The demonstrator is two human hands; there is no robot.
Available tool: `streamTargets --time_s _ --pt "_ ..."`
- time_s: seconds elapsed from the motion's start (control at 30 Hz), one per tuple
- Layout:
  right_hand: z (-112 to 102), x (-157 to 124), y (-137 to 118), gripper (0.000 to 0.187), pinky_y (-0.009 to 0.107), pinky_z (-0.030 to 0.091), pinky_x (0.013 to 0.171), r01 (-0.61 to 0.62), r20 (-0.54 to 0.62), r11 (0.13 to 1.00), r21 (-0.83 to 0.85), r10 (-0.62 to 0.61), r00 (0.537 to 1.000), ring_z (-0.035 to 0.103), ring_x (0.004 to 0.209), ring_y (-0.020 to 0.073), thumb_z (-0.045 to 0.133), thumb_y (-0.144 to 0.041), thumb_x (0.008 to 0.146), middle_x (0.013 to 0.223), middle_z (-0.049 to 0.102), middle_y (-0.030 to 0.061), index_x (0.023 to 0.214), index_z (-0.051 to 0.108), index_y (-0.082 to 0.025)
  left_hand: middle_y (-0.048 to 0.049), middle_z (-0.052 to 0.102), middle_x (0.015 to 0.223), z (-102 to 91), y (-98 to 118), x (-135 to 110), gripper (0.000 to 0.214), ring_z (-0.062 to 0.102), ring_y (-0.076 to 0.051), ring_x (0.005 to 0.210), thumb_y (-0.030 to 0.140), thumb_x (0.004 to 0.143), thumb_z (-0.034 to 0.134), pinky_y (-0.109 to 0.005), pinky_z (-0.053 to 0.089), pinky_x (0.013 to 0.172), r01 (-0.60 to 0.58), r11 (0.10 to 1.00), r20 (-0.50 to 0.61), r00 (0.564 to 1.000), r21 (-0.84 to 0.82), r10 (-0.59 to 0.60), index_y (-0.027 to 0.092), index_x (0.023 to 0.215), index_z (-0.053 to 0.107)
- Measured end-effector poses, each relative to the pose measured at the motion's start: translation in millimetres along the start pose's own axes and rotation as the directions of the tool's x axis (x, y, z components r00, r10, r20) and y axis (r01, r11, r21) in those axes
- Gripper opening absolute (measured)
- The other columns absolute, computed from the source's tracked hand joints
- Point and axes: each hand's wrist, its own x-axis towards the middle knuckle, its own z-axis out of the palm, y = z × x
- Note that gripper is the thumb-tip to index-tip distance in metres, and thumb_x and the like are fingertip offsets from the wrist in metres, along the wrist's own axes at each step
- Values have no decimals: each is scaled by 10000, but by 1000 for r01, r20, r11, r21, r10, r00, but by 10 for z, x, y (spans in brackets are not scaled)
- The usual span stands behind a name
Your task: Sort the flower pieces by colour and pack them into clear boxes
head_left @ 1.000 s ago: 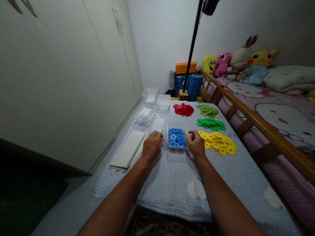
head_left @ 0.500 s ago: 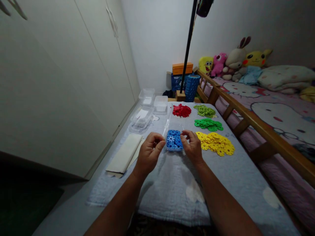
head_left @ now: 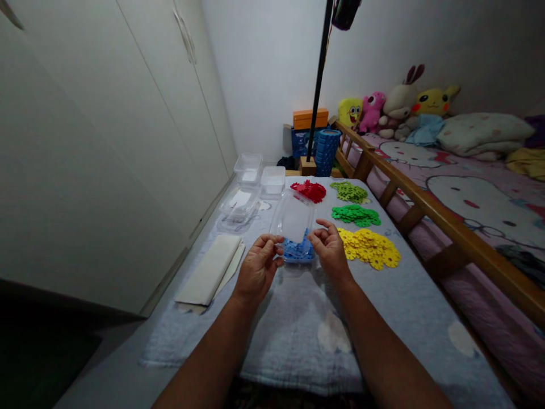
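A clear plastic lid with a white label is held tilted over a clear box of blue snowflake pieces on the grey-blue blanket. My left hand pinches the lid's near left corner. My right hand pinches its near right corner. The lid hides most of the blue pieces.
Piles of yellow, dark green, light green and red pieces lie on the blanket. Empty clear boxes and lids sit at the left back. A folded cloth lies left; a wooden bed rail runs along the right.
Both hands rose from the sides of the blue-filled box, and the clear lid came over it from the left; it is now held tilted above the box.
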Motion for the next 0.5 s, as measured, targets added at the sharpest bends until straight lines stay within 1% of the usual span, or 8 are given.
streamTargets --time_s 0.1,0.17,0.27,0.33,0.43,0.5 --pt "-28 20 -4 504 245 394 580 16 -21 1000 -6 -16 1000 529 645 116 765 -360 744 766 578 -59 1182 543 -246 -21 682 947 -54 -7 8 374 594 -87 715 409 696 856 -194 468 589 12 998 -3 1000 69 -12 173 893 644" --pt "-38 22 -9 498 242 374 558 21 -19 1000 -10 -21 1000 511 632 113 755 -351 744 760 557 -61 1179 537 -243 -17 689 880 -78 -13 30 400 586 -88 669 437 684 849 -193 436 564 9 987 -32 999 158 -4 173 893 632" --pt "-42 16 -17 497 241 362 548 33 -1 999 -20 -33 999 491 619 110 728 -327 755 750 537 -66 1199 521 -241 2 665 725 -83 -32 68 374 528 -77 575 444 695 823 -191 366 527 -3 936 -94 995 352 38 169 833 609" --pt "-41 11 -20 508 243 360 544 43 15 999 -19 -43 999 482 611 110 707 -313 762 744 527 -69 1222 505 -243 15 635 657 -74 -53 76 331 491 -74 547 423 703 795 -199 352 530 -16 898 -108 992 440 71 168 767 594" --pt "-33 2 -16 566 248 375 554 49 36 998 -28 -48 998 482 607 113 704 -320 766 746 515 -75 1274 465 -249 16 629 646 -61 -100 56 281 483 -84 556 396 710 759 -214 368 554 -32 866 -98 991 499 94 172 733 589" --pt "-22 -7 -8 637 255 390 570 57 32 995 -82 -54 998 481 610 114 737 -339 754 751 507 -80 1310 439 -251 12 635 655 -57 -133 35 269 494 -92 572 392 721 744 -221 380 570 -43 845 -79 992 533 100 175 727 586"
